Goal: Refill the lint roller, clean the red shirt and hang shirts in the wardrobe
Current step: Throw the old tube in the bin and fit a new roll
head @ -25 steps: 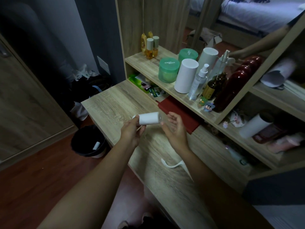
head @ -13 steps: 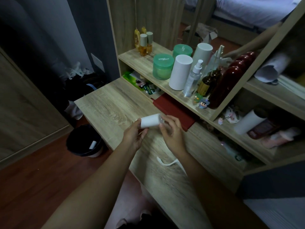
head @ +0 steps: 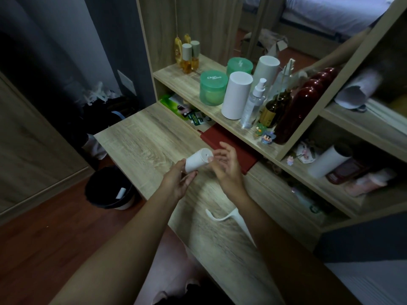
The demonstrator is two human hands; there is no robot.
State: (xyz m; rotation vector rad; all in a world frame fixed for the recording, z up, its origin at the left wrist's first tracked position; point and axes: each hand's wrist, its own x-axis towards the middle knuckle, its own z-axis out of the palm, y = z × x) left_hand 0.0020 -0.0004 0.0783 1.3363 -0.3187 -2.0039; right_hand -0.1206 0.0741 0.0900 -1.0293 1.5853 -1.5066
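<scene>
My left hand [head: 176, 183] grips a white lint roller refill roll [head: 197, 161] from below, holding it tilted above the wooden desk [head: 143, 137]. The roll's round end faces up and to the right. My right hand [head: 226, 164] is beside that end with fingers spread, fingertips touching or nearly touching it. The white lint roller handle [head: 229, 216] lies on the desk under my right forearm. A red item, possibly the folded shirt [head: 233, 148], lies at the back of the desk under the shelf.
A shelf [head: 220, 119] behind the desk carries green jars, a white cylinder [head: 236, 95], a spray bottle, dark bottles and small figurines. A black bin [head: 110, 190] stands on the floor left of the desk. Another white roll [head: 326, 161] lies in the lower right compartment.
The roll has tilted so its end faces up. My right hand's fingers have opened off the end. The view moved slightly lower and closer.
</scene>
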